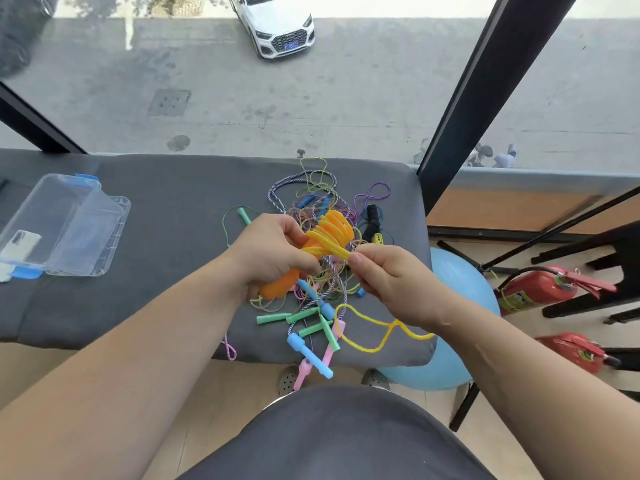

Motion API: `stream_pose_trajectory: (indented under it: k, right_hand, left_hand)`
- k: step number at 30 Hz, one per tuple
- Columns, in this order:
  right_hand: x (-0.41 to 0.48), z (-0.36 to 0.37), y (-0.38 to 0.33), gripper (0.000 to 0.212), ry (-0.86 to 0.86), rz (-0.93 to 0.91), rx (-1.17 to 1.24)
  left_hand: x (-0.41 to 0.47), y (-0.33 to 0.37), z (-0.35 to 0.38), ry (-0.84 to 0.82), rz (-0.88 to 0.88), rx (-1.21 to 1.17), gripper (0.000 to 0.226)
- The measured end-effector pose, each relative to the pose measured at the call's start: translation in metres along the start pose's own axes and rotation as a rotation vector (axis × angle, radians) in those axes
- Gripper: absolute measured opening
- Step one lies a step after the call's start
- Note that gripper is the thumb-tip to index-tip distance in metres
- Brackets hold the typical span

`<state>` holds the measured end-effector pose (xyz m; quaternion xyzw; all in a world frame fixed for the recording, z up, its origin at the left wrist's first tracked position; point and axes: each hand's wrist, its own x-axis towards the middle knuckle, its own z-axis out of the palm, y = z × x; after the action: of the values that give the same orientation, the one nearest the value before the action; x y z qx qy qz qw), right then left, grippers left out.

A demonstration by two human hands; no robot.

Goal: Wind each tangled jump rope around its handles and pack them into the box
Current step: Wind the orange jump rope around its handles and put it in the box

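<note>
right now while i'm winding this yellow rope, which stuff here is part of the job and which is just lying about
Part of the job: left hand gripping the orange handles, right hand pinching the yellow rope, pile of tangled ropes, clear box.

Just lying about: blue ball, fire extinguishers, white car outside the window.

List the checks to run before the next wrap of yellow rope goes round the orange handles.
1. Left hand holds the orange handles: ok, fingers curled round them.
2. Right hand pinches the yellow rope: ok.
3. Wraps on the handles sit side by side: ok.
4. Loose yellow tail free of the tangled pile: cannot tell; it lies close to a green handle.
5. Clear plastic box open: ok.
</note>
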<state>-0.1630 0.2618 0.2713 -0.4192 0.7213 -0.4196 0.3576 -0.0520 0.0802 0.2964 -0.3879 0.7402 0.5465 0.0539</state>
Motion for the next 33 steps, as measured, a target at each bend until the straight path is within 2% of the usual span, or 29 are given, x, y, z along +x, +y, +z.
stream_pose_trajectory:
  k: [8,11,13,15,17,19,23,27,30,33]
  right_hand:
    - [-0.02,0.0,0.002,0.031,0.028,-0.096,-0.092]
    - [-0.022,-0.003,0.014,0.028,0.023,-0.164,-0.283]
    - [-0.021,-0.006,0.024,0.022,0.04,-0.265,-0.452]
    - [-0.018,-0.012,0.032,0.013,0.003,-0.373,-0.605]
    - [-0.011,-0.02,0.038,0.014,-0.082,-0.39,-0.721]
    - [0.0,-0.027,0.032,0.009,-0.223,-0.323,-0.818]
    - [0.023,-0.036,0.006,0.022,-0.434,-0.191,-0.953]
    - [0.034,-0.029,-0.016,0.025,-0.552,-0.049,-0.806]
    - [0.032,-0.019,-0.019,0.025,-0.522,0.008,-0.699]
    - [0.028,-0.01,-0.018,0.033,-0.454,0.023,-0.665]
  left_hand:
    - [-0.011,0.009,0.0,-0.042,0.026,-0.086,0.041]
    - [-0.023,0.019,-0.002,-0.137,0.095,-0.159,0.043]
    - [-0.029,0.023,-0.006,-0.258,0.155,-0.194,0.041]
    - [-0.035,0.027,-0.008,-0.408,0.228,-0.093,0.038]
    - [-0.039,0.03,-0.004,-0.516,0.323,0.166,0.038]
    - [-0.04,0.03,0.006,-0.523,0.403,0.443,0.04]
    - [-0.034,0.021,0.019,-0.528,0.41,0.68,0.036]
    - [-0.022,0.008,0.023,-0.507,0.35,0.79,0.033]
    - [-0.021,0.003,0.024,-0.52,0.329,0.802,0.037]
    - [-0.02,-0.003,0.027,-0.47,0.341,0.852,0.031]
